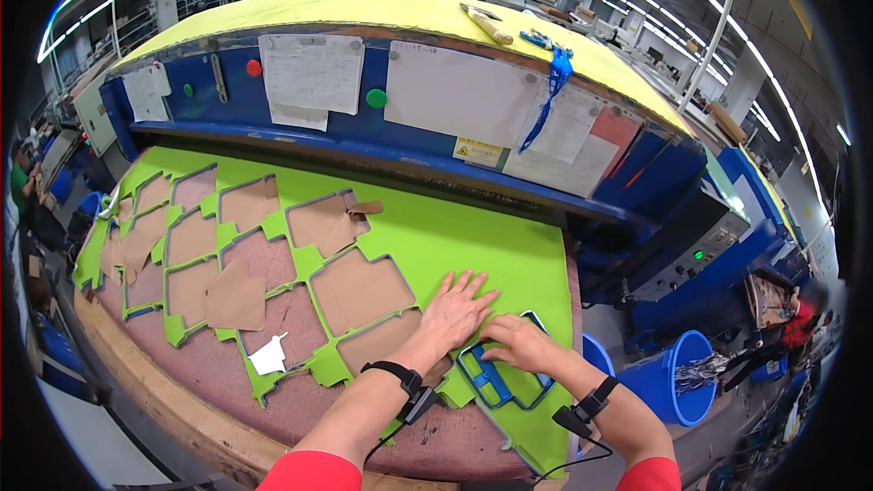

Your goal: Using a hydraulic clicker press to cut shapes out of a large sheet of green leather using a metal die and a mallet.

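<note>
My left hand (455, 314) lies with fingers spread on a bright green sheet (455, 227), just up and left of a blue-framed cutting die (496, 386). My right hand (516, 343) has its fingers curled onto the upper part of this die. The sheet's left part is cut into a lattice of diamond-shaped openings, with brown paper (359, 286) and a worn reddish board (355, 409) showing through. A small white scrap (268, 355) lies in one opening. Dark straps with small devices sit on both my wrists.
The blue press (409, 155), with pinned papers and a yellow top, spans behind the sheet; its control box (687, 255) is at right. A blue bin (687, 377) stands beside the wooden table edge (182, 382). Two other people work at the far left (25, 182) and far right (796, 323).
</note>
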